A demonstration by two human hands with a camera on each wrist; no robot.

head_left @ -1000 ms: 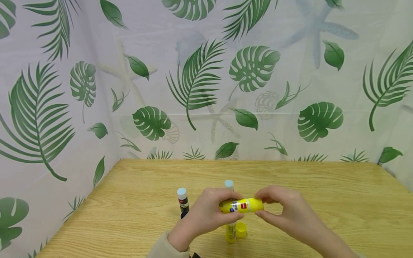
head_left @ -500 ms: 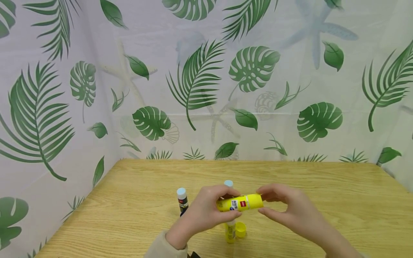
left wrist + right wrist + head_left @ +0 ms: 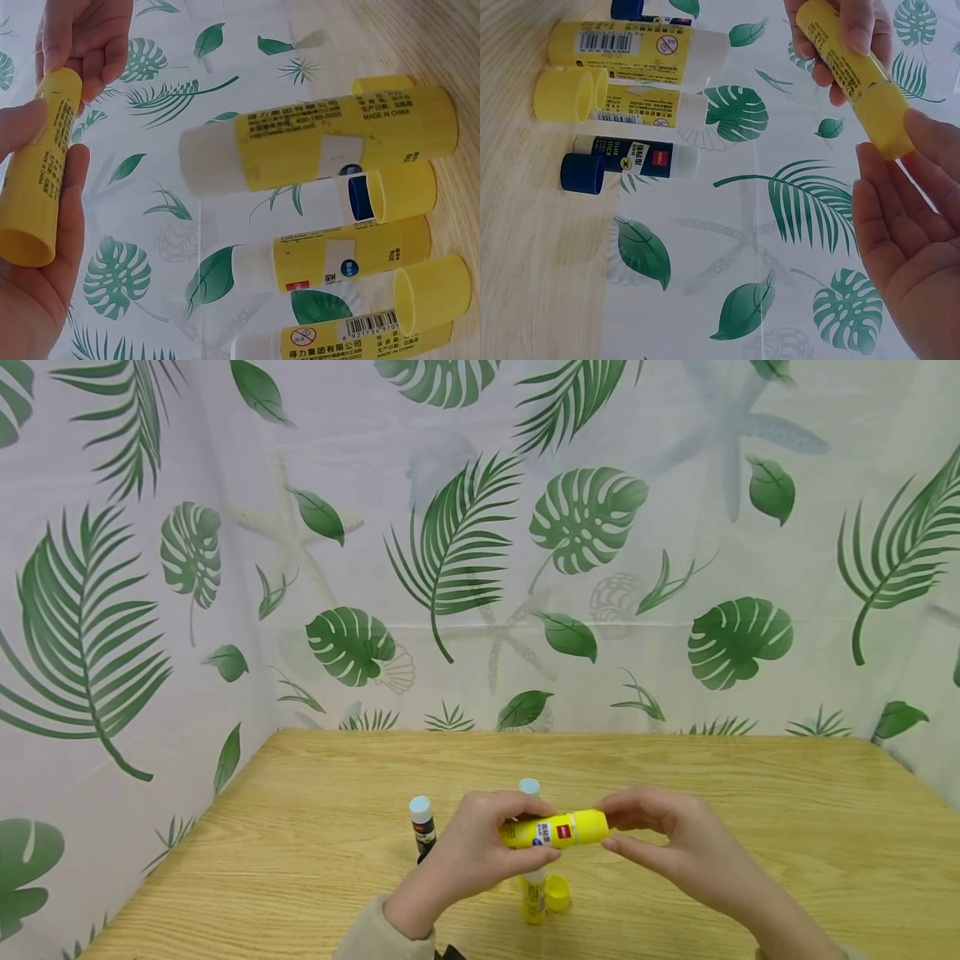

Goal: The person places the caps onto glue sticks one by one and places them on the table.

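Observation:
In the head view my left hand (image 3: 483, 843) grips a yellow glue stick (image 3: 555, 830), held nearly level above the table with its capped end to the right. Thumb and fingertips of my right hand (image 3: 678, 839) pinch lightly at that cap's end. The left wrist view has the stick's hollow-looking base toward the camera, with the left fingers (image 3: 71, 202) under it. From the right wrist, the cap (image 3: 885, 120) sits between my right thumb and fingers. An upright yellow glue stick (image 3: 534, 900) with a white top stands below the hands, a loose yellow cap (image 3: 557, 893) beside it.
On the wooden table (image 3: 315, 860), a dark navy glue stick (image 3: 423, 827) stands left of the hands. Another white top (image 3: 529, 787) shows behind them. A navy cap (image 3: 582, 174) lies by a navy stick in the right wrist view. A leaf-patterned cloth (image 3: 480, 693) backs the table.
The held glue stick has shifted slightly left and its capped end has tipped up a little. My right fingertips have slid toward the very end of the cap.

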